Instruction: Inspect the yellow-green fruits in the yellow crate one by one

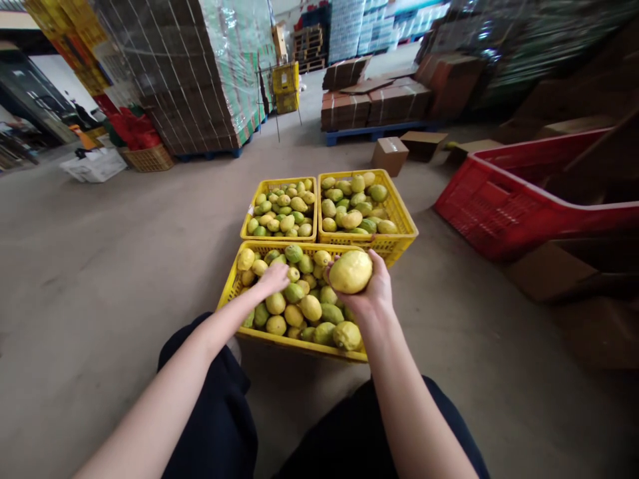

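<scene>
Red crate sits right of the front crate, itself piled with green-yellow fruit | right rear crate and left rear crate, loaded, just beyond it | right hand cups big yellow fruit over its right side | left hand dips inside, grip can't be told!

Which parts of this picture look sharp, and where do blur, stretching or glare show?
Head view: the large fruit in the right hand looks fairly crisp; the red crate smears and stretches toward the right edge; glare whitens the plastic wrap.
</scene>
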Demonstrator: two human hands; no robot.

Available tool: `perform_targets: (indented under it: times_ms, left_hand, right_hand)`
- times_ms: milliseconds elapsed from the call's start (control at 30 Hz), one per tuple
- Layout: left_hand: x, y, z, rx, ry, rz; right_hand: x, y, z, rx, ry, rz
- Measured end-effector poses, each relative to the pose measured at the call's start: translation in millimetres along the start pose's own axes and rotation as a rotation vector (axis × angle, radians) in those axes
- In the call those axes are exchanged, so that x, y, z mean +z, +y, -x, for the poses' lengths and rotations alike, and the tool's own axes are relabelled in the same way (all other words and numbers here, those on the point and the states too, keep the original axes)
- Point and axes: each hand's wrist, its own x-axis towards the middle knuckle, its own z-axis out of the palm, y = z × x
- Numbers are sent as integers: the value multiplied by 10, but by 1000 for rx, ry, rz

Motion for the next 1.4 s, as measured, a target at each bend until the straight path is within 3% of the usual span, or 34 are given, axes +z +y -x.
perform_targets:
  times_ms: [100,200,367,467,633,833,933,1033,1200,1300,1400]
  left_hand:
    - [-155,-481,-4,-117,10,-135]
    - [-151,-741,-64,-91,-10,-179]
    - [69,-710,-234,-68,-34,-189]
    - [103,-686,-270,-83,-53,-170]
    - [-85,-799,-154,-60,-85,-85]
    - [-330,-890,67,-165,-111,157]
    - [-456,-802,111,-197,-104,348]
    - [-645,-589,181,-143,-104,605]
    - [-1031,-61,558,-68,-19,1539]
    - [-1142,214,825,-95,19,1768]
    - [-1128,367,952,-141,138,1839]
  right_hand:
    - [-39,52,89,19,7,16]
    - [-73,64,108,35,17,21]
    - [-117,43,-71,-2,-1,-1]
    - [-105,32,-179,20,12,2]
    - [-84,32,-320,8,30,15]
    - [-70,101,-459,2,19,-23]
    - [-11,147,-442,5,21,20]
    - [75,200,-354,20,35,84]
    - [151,328,-111,84,-50,125]
    - [117,419,34,80,-116,150]
    - [52,513,144,68,-132,206]
